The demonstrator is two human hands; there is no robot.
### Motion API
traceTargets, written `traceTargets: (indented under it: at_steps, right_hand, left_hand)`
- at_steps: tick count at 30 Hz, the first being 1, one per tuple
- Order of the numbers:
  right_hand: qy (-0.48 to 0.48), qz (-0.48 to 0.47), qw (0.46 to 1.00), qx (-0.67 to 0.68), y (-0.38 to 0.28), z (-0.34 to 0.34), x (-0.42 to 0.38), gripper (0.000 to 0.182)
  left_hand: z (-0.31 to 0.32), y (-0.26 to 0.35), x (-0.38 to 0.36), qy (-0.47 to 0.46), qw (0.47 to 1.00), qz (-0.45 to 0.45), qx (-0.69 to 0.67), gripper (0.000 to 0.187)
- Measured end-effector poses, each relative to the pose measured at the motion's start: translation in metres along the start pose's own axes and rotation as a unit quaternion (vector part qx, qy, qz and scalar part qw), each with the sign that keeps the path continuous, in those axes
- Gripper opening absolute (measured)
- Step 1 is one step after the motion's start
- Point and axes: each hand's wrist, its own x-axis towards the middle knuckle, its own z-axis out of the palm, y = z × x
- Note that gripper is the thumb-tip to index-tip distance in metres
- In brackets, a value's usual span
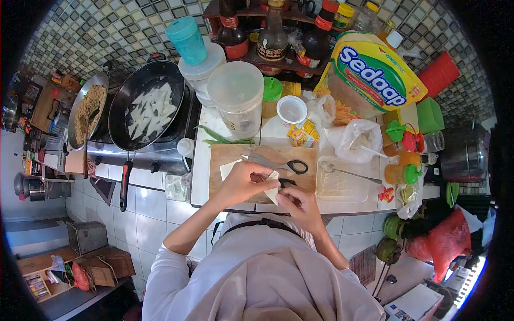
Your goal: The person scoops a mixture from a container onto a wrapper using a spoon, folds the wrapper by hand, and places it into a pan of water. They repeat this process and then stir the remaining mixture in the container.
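**Two hands fold a pastry wrapper over a cutting board**

Seen from above, a person's left hand (242,182) and right hand (299,206) both pinch a pale triangular wrapper (272,188), fingers closed on its edges. It is held just above the near edge of a wooden cutting board (225,155). Black-handled scissors (278,163) lie on the board behind the hands. A clear tub with a spoon (342,184) sits just right of the board. To the left, a black pan (147,107) on the stove holds white strips.
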Motion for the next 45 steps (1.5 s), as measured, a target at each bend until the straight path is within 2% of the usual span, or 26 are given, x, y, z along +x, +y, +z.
traceTargets:
  at_steps: [2,4,8,11,12,13,15,16,18,22,25,27,30,33,40,45]
  right_hand:
    - [0.021,-0.01,0.999,0.031,0.003,0.006,0.002,0.012]
    - [0.042,-0.02,0.997,0.063,0.009,0.009,0.004,0.014]
    - [0.045,0.015,0.99,0.129,0.013,0.007,0.004,0.014]
    - [0.07,0.044,0.977,0.198,-0.003,0.003,0.002,0.013]
    - [0.085,0.055,0.965,0.24,-0.007,0.002,0.001,0.012]
    - [0.087,0.055,0.965,0.24,-0.005,0.002,0.001,0.012]
    - [0.118,0.018,0.94,0.32,0.001,0.003,0.0,0.01]
    - [0.118,0.018,0.94,0.32,0.0,0.003,0.0,0.01]
    - [0.099,0.027,0.909,0.403,-0.004,0.002,-0.001,0.01]
    - [0.111,-0.007,0.919,0.379,-0.003,0.009,0.0,0.015]
    - [0.107,-0.018,0.916,0.386,0.004,0.01,0.001,0.016]
    - [0.17,-0.041,0.932,0.317,0.003,0.011,0.001,0.016]
    - [0.181,-0.006,0.926,0.331,-0.011,0.004,0.001,0.016]
    - [0.149,-0.01,0.934,0.325,-0.002,-0.003,-0.003,0.019]
    - [0.157,-0.014,0.932,0.326,0.002,0.001,-0.004,0.02]
    - [0.169,0.012,0.955,0.245,-0.002,0.003,-0.007,0.02]
  left_hand:
    - [-0.001,0.009,0.002,-0.012,0.999,0.025,0.022,0.028]
    - [-0.001,0.023,0.003,-0.045,0.99,-0.003,0.132,0.028]
    - [0.005,0.037,0.004,-0.017,0.995,0.019,0.098,0.03]
    - [0.007,0.049,0.002,-0.004,0.995,-0.003,0.097,0.032]
    - [0.009,0.047,0.001,0.007,0.996,0.036,0.077,0.033]
    - [0.011,0.045,-0.002,0.018,0.995,0.074,0.057,0.035]
    - [0.017,0.046,-0.007,0.034,0.995,0.082,0.051,0.034]
    - [0.021,0.046,-0.01,0.05,0.994,0.09,0.044,0.035]
    - [0.024,0.043,-0.015,0.046,0.996,0.071,0.029,0.032]
    - [0.027,0.044,-0.02,0.051,0.999,0.007,-0.012,0.025]
    - [0.027,0.039,-0.021,0.053,0.998,0.014,-0.036,0.023]
    - [0.026,0.039,-0.022,0.053,0.998,0.015,-0.02,0.022]
    - [0.026,0.045,-0.022,0.063,0.998,0.026,0.009,0.02]
    - [0.027,0.046,-0.023,0.073,0.996,0.036,0.019,0.018]
    - [0.022,0.042,-0.023,0.061,0.998,0.02,0.016,0.018]
    - [0.022,0.041,-0.022,0.058,0.998,0.004,-0.015,0.018]
